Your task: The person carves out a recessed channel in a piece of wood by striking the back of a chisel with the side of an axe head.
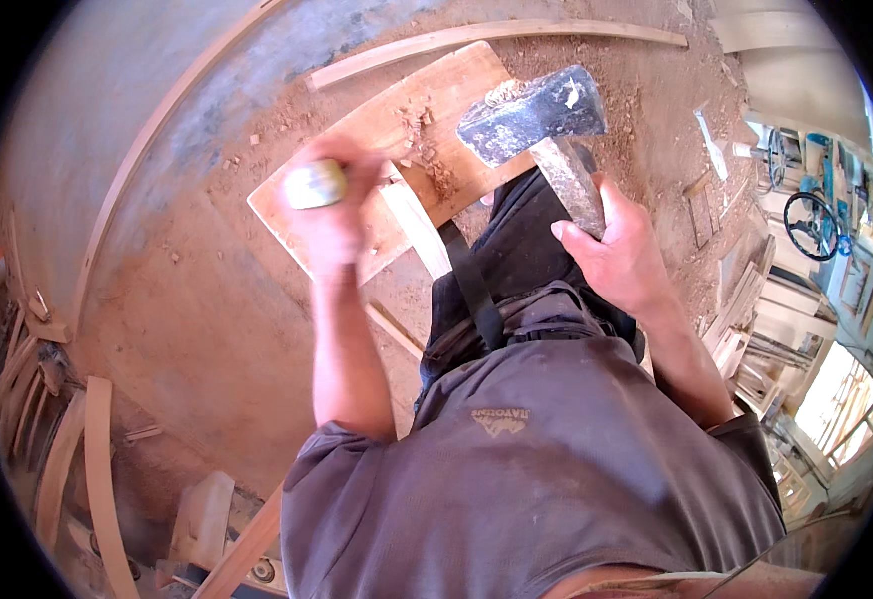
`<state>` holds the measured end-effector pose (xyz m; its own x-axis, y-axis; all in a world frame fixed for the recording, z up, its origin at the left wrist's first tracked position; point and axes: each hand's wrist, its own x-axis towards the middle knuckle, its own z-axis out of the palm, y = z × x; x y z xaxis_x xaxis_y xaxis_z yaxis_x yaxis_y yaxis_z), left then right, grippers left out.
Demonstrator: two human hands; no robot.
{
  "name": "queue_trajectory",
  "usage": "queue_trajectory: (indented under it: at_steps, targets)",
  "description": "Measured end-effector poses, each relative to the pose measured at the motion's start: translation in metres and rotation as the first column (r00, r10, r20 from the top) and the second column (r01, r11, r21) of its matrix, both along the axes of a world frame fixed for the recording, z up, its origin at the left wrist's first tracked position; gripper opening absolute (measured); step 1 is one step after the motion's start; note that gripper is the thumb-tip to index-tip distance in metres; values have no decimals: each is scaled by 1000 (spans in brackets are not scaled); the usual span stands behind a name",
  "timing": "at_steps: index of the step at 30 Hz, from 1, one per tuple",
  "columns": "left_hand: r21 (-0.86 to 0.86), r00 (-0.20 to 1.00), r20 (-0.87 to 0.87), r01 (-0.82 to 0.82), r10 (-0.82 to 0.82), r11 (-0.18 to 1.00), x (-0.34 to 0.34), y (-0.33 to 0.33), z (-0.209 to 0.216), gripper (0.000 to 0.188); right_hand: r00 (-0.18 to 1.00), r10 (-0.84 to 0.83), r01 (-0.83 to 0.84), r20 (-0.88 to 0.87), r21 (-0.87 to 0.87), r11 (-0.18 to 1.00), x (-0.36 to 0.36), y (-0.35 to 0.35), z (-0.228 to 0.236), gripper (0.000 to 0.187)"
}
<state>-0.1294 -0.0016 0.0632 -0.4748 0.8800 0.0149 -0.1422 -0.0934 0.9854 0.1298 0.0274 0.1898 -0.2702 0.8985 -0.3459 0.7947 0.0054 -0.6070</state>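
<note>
My right hand [621, 250] is closed around the worn wooden handle of a heavy hammer [531, 115]. Its large, dark, scuffed metal head is raised over the right part of a low wooden bench board [357, 140]. Over the board's left part, my left hand [332, 215] is smeared by motion, with its fingers curled round a tool handle [315, 184] that shows a round, yellowish-white end. The rest of that tool is hidden. Beside this hand a pale wooden strip [419, 222] slants from the board toward my lap. Wood chips [422, 140] lie on the board.
Long curved wooden strips [496, 36] lie on the dusty floor beyond the bench and along the left [147, 150]. More timber pieces [102, 489] lie at the lower left. To the right are stacked wood [741, 309] and a machine with a dark handwheel [811, 225].
</note>
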Motion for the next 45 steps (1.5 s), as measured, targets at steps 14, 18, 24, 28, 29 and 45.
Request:
queue_trajectory:
  at_steps: [14,18,24,28,29,45]
  targets:
    - [252,967,252,-103,38,962,-42,-2,1,8,995,-79,71,-68,-111,991,29,-27,-36,33]
    - [208,968,242,-116,64,971,-31,4,-6,12,992,-88,82,-87,-62,995,34,-27,-39,33]
    - [105,971,197,-160,137,982,-11,10,-5,15,989,-124,115,-79,-115,987,38,-26,-40,34]
    - [54,990,23,-141,140,989,2,13,-1,16,986,-145,133,-84,-139,981,36,-20,-38,34]
    - [32,991,-31,-132,133,991,9,15,3,16,987,-145,134,-72,-144,980,36,-18,-36,33]
    - [-10,886,-462,-56,45,998,93,43,8,11,888,-298,322,-349,11,947,27,8,-3,21]
